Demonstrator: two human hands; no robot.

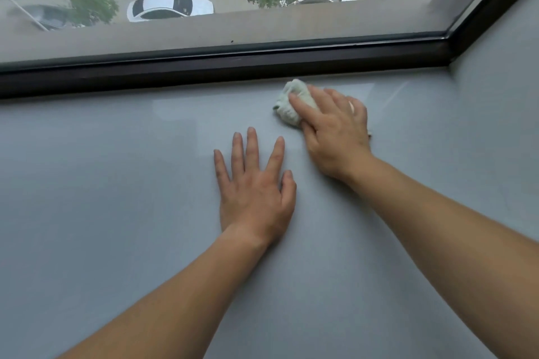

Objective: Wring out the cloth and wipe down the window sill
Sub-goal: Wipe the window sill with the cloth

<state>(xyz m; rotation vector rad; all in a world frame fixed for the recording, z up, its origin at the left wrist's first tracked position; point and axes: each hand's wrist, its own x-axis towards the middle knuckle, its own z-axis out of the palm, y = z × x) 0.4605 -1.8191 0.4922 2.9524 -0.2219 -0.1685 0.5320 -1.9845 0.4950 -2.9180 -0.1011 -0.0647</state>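
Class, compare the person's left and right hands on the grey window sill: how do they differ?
The left hand lies flat, empty, fingers spread; the right hand curls round a crumpled pale green cloth. The right hand sits nearer the dark window frame than the left hand. Both rest on the grey sill.

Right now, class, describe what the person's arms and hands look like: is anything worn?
The left hand and right hand are bare: no gloves, rings, watch or bracelet visible. The left forearm and right forearm are uncovered to the frame edge; no sleeve shows.
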